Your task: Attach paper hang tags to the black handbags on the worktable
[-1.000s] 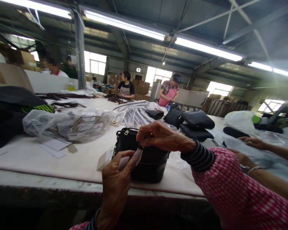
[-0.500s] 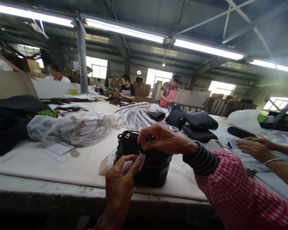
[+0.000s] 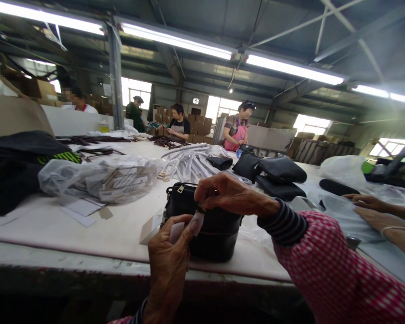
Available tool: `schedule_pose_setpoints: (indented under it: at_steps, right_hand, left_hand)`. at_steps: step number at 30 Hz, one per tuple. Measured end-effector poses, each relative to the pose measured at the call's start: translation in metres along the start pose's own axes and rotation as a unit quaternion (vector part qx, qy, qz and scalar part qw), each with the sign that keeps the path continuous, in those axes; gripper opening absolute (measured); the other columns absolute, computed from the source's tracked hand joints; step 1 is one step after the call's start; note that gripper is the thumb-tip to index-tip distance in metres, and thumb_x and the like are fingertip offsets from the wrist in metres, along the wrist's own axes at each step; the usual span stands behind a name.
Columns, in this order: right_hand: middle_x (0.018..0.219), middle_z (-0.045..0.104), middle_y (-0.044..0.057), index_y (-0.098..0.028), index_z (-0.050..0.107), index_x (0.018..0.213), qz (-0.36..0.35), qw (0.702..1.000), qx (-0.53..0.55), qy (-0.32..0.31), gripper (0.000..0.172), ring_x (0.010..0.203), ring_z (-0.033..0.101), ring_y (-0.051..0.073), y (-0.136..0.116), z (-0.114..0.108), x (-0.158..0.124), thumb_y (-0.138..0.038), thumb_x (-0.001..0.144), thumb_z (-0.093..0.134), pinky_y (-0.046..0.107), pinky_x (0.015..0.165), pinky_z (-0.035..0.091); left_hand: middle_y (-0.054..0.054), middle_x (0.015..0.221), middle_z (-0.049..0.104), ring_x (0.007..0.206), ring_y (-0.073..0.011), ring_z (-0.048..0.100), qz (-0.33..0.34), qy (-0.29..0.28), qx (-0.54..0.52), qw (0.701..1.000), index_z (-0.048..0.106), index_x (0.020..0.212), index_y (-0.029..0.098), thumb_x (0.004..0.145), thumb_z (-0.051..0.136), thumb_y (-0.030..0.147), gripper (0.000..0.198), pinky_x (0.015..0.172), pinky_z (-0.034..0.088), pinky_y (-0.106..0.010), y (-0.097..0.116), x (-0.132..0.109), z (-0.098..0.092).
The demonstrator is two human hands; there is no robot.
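A black handbag (image 3: 219, 240) with a gold zip pull stands upright near the table's front edge. In front of its left part, my left hand (image 3: 172, 243) pinches a small whitish wrapped piece (image 3: 197, 221) between thumb and fingers, and a white tag (image 3: 177, 232) shows by the same hand. My right hand (image 3: 222, 193) is closed just above, its fingertips at a small dark part at the top end of the wrapped piece. What exactly those fingertips grip is too small to tell. A white card (image 3: 150, 229) leans behind my left hand, beside the bag.
Clear plastic packets with cards (image 3: 121, 177) and a black cloth bag (image 3: 16, 166) lie at the left. Wrapped straps (image 3: 189, 162) and black bags (image 3: 280, 171) are behind the handbag. At the right, another person's hands (image 3: 374, 216) rest on plastic.
My hands have barely moved; the white tag shows a little more. The other person's hands at the right have shifted right and down onto the plastic. A person in green has come into view behind.
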State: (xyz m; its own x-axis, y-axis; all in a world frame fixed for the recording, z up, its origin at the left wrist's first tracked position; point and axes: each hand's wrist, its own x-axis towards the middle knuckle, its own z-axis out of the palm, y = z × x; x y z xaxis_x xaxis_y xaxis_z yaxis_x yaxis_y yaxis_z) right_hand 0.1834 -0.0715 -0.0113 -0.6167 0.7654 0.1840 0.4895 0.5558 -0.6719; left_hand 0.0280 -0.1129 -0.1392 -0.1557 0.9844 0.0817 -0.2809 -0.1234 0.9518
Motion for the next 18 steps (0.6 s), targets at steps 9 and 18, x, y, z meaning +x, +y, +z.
schedule_pose_setpoints:
  at_steps: [9,18]
  right_hand:
    - [0.077,0.067,-0.001,-0.014,0.070,0.089,0.004,0.999,-0.032,-0.008,0.015,0.072,0.059,0.013,-0.007,-0.002,0.003,-0.008,0.076,0.065,0.023,0.065,0.042]
    - [0.080,0.066,-0.001,-0.016,0.070,0.093,-0.045,0.985,-0.165,0.023,0.020,0.072,0.056,0.012,-0.013,0.004,-0.008,-0.005,0.079,0.061,0.023,0.065,0.039]
  left_hand:
    - [0.006,0.054,0.050,0.035,-0.0030,0.031,0.032,0.002,0.025,0.999,0.072,0.088,0.018,0.070,0.083,0.049,0.038,0.032,0.021,-0.017,0.003,0.002,-0.002]
    - [0.009,0.044,0.038,0.036,-0.0042,0.029,-0.007,-0.018,-0.028,0.999,0.068,0.088,0.016,0.069,0.083,0.051,0.043,0.033,0.020,-0.014,0.013,-0.004,0.003]
